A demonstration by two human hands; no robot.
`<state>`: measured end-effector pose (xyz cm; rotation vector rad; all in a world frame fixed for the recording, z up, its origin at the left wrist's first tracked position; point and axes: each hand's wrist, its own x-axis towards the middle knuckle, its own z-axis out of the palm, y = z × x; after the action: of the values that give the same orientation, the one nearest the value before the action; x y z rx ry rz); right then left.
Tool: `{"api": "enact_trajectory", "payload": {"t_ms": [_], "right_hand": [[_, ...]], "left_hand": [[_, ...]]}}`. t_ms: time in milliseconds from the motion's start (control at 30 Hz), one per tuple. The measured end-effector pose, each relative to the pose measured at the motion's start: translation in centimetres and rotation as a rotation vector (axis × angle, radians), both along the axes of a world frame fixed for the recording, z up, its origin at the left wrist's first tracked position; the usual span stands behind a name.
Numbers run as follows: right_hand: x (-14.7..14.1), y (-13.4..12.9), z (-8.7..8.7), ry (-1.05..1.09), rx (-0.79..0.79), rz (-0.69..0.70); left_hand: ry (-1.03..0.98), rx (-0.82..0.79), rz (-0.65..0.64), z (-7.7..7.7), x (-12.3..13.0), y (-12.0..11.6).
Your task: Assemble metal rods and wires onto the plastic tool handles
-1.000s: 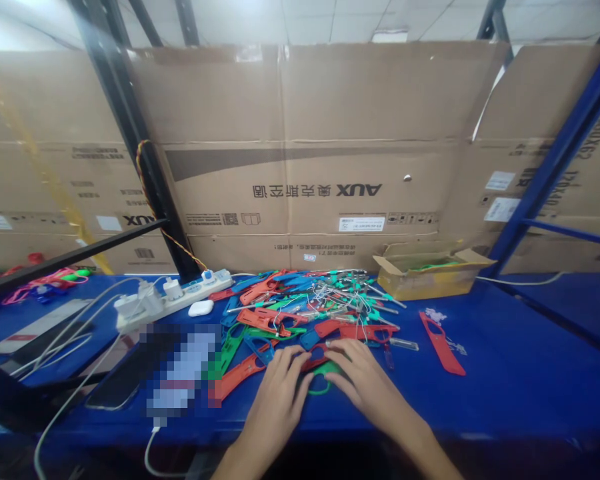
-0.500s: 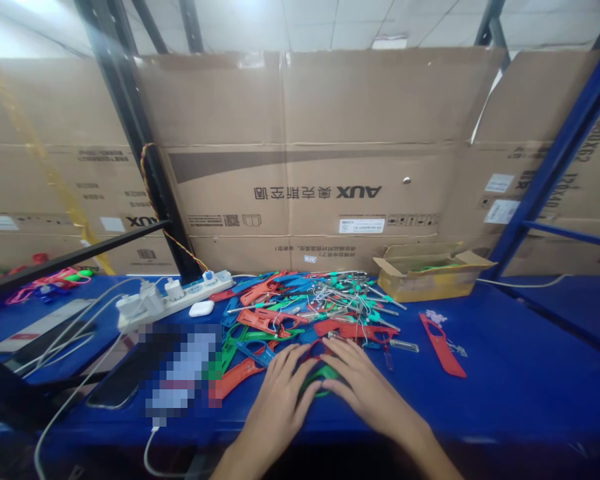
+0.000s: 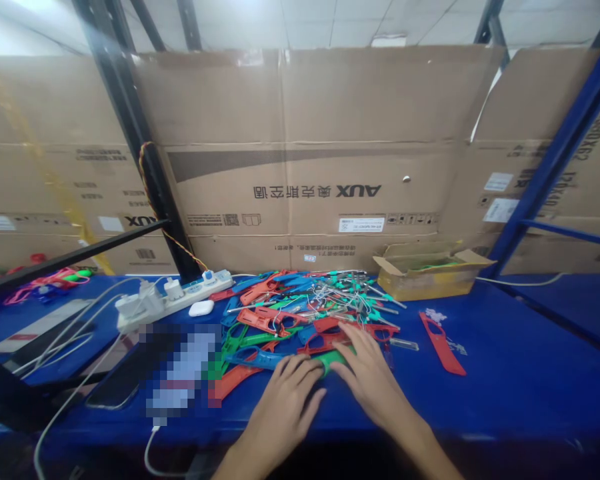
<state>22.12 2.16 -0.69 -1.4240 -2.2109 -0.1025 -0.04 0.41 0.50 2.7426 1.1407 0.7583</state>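
My left hand [image 3: 286, 407] rests on the near side of a heap of coloured plastic lighter casings. Its fingers are bent over the ends of a blue casing [image 3: 257, 358] and a green casing [image 3: 330, 360], and its thumb stands apart. On the right, my right hand [image 3: 370, 380] is open with fingers spread, its fingertips at the green casing and near a red casing [image 3: 317, 343]. My fingers partly cover the green casing. Behind my hands lie more red casings [image 3: 265, 320] and a pile of metal lighter rods with teal ends [image 3: 350, 293].
A single red casing [image 3: 443, 347] lies to the right beside small clear bits. An open cardboard box [image 3: 430, 283] stands behind it. On the left are a power strip [image 3: 175, 300], a white earbud case [image 3: 201, 309], phones [image 3: 125, 373] and loose white cables.
My hands have moved apart, the right one shifting to the right. More of the green casing shows between them, and the blue casing now lies stretched beside my left fingers.
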Motion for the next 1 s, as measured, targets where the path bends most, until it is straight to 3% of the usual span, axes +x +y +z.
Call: {"api": "enact_trajectory", "payload": {"t_ms": [433, 767, 1000], "right_hand": [[0.0, 0.3, -0.5, -0.036, -0.031, -0.025], [-1.1, 1.0, 0.3, -0.148, 0.041, 0.04], [-1.6, 0.9, 0.3, -0.118, -0.011, 0.039]], "left_hand": [[0.021, 0.111, 0.159, -1.6, -0.4, 0.8], [0.0, 0.119, 0.145, -1.8, -0.4, 0.6], [0.005, 0.124, 0.138, -1.7, -0.5, 0.7]]}}
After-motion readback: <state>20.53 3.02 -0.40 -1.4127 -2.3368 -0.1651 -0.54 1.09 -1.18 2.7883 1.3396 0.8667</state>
